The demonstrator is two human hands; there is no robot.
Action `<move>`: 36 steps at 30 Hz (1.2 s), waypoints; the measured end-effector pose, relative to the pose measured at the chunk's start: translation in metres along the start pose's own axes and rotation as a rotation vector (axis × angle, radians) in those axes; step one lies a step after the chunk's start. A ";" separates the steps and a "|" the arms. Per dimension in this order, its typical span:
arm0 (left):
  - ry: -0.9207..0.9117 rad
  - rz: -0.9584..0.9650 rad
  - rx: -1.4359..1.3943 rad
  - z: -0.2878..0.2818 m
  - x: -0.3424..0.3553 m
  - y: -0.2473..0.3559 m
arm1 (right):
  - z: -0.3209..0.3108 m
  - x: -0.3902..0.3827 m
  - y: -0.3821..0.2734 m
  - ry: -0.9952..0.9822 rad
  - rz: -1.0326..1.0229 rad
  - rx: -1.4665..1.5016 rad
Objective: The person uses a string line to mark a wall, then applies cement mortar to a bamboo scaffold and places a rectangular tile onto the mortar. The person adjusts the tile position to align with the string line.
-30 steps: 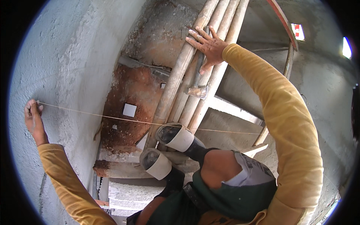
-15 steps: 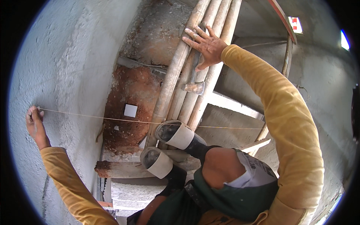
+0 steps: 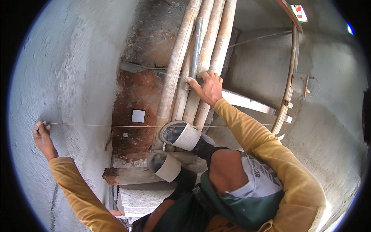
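Note:
My left hand (image 3: 43, 137), fingers pinched, holds a thin string (image 3: 89, 125) against the rough plastered wall (image 3: 77, 65); the string stretches across to the right, over the poles. My right hand (image 3: 208, 87) has its fingers curled over the hammer (image 3: 196, 46) at its head end, which they largely hide. The metal handle lies along several long wooden poles (image 3: 174, 65), pointing away from me. Below the string, my feet in white-banded sandals (image 3: 181, 137) rest on the poles.
Beneath the poles at left is a dirty reddish surface with a white square (image 3: 138, 116). A crossbeam (image 3: 131, 176) runs near my feet. At right stand a timber support (image 3: 290, 89), a curved red strip (image 3: 290, 13) and grey walls (image 3: 332, 77); small bright openings show at upper right.
My right hand has pulled back from higher on the poles, its spread fingers now curled over the hammer head. My left hand and the string's left end sit somewhat lower in the picture.

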State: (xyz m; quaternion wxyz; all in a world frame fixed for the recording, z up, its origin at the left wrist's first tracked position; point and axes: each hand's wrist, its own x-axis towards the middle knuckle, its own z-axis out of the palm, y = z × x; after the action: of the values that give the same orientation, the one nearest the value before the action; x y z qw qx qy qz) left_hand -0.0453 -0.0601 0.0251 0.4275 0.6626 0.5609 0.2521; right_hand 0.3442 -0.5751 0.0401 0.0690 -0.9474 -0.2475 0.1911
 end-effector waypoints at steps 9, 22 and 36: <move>-0.007 0.003 -0.005 0.014 0.008 0.002 | 0.000 0.017 -0.009 -0.079 0.070 -0.010; -0.102 0.033 0.129 0.009 0.073 -0.066 | -0.119 -0.087 0.086 -0.117 0.033 -0.142; -0.178 0.109 0.120 0.021 0.104 -0.074 | -0.107 -0.059 0.193 -0.802 -0.028 -0.707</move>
State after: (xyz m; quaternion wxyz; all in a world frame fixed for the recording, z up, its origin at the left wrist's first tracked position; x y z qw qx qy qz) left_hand -0.0418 0.0343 -0.0632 0.4210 0.7362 0.4980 0.1811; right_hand 0.4245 -0.7753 0.1140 -0.3516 -0.7621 -0.3164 0.4421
